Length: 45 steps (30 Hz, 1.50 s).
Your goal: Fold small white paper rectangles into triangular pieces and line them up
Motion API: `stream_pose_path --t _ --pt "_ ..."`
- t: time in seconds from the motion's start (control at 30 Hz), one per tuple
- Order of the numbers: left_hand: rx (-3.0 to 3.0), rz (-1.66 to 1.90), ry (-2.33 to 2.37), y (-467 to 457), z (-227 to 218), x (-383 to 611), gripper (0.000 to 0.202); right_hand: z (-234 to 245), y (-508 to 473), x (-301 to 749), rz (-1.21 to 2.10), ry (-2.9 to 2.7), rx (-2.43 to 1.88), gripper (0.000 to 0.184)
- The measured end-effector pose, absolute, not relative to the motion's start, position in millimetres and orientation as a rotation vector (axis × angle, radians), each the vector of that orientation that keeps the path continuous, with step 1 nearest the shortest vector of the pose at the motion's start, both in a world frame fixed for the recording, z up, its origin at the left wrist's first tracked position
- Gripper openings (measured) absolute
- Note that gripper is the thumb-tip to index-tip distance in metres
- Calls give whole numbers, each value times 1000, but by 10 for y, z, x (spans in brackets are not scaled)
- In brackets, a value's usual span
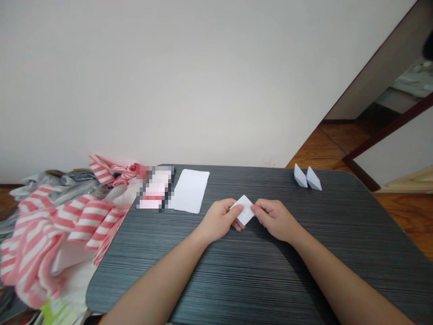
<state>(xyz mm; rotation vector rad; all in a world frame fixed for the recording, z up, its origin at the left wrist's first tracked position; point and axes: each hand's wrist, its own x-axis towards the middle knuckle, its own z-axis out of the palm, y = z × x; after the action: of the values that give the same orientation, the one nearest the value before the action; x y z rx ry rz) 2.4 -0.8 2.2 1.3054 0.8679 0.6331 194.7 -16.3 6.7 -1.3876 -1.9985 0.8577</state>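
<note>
**White folded paper pinched in both hands, mid-bench**

White folded paper [244, 210], small and diamond-shaped from the head view. It sits about midway between the left and right edges of the dark striped bench [237, 275], closer to the far edge than the near one. Cannot tell if it rests on the surface or is held just above it.

Left hand [219, 221] is curled closed on the paper's left corner, thumb on top, fingers tucked under. Right hand [275, 220] is closed on the right corner in a thumb-and-forefinger pinch, other fingers folded in. Both hands touch the paper. The hands are close together; cannot tell if they touch each other. Bare forearms come in from the near edge.

Rest:
- Flat white sheet [190, 191] lies near the far edge, left of the hands and apart from them.
- Blurred pink-and-white object [154, 188] lies just beside the sheet's left side; cannot identify it.
- Two small folded paper shapes [307, 177], pale and pointed, stand side by side near the far right corner, well apart from the hands.
- Pink-and-white striped cloth [57, 234] is heaped off the left edge, with part of it draped onto the far left corner.
- Plain pale wall [169, 81] stands behind the far edge.
- Wooden floor [402, 212] shows past the right edge.
</note>
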Motion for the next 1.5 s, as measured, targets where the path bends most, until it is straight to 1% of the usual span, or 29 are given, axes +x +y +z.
stream_pose_path --t 0.33,0.5,0.8,0.9,1.0,1.23,1.5 --pt "1280 644 876 -10 -6 22 33 44 -157 1947 884 -1955 -1390 32" --pt "1295 641 845 -15 8 35 23 20 -155 1943 839 -1961 -1405 32" --pt "1302 675 839 -15 -40 37 16 6 -158 1942 887 -1941 -1401 29" --pt "1297 694 839 -7 -43 32 17 16 -163 1945 922 -1939 -1381 26" --pt "1292 680 831 1 -26 24 21 32 -170 1943 919 -1952 -1374 29" --pt "1393 665 863 8 11 -12 35 32 -181 1963 971 -2027 -1327 31" --pt "1341 616 820 21 -6 -8 39 39 -180 1958 977 -2064 -1307 30"
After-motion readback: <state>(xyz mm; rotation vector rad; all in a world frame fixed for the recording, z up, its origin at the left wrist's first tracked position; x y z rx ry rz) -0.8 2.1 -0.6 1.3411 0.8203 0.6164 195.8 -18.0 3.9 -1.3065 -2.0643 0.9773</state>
